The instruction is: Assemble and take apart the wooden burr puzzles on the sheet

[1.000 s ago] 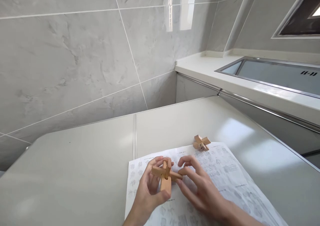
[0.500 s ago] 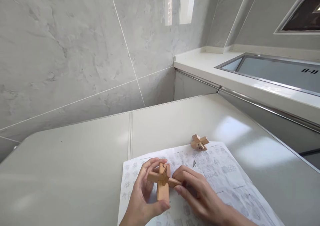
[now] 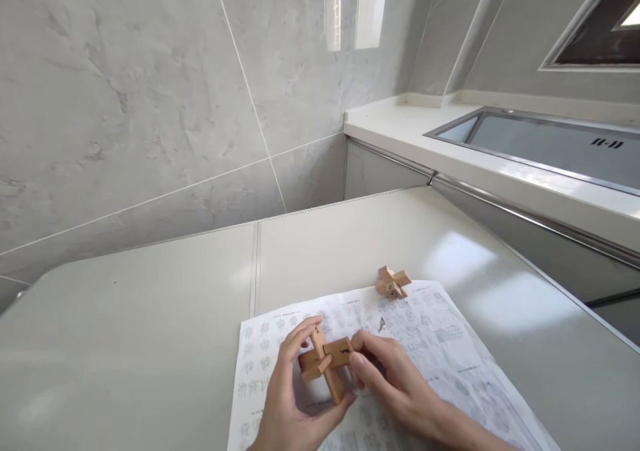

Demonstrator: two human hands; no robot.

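Note:
A cross-shaped wooden burr puzzle made of interlocking bars is held above the printed sheet. My left hand spans it, fingertips on the upper end of one bar and thumb at its lower end. My right hand pinches the right end of another bar between thumb and forefinger. Dark handwritten numerals show on two bars. A second, smaller-looking wooden burr puzzle rests at the sheet's far edge, touched by neither hand.
The paper lies on a pale table with a seam across it. A grey tiled wall stands behind. To the right are a white counter and a sink.
The held puzzle has been turned, so its bars now point differently and a marked bar faces up at the right. The whole view has shifted slightly.

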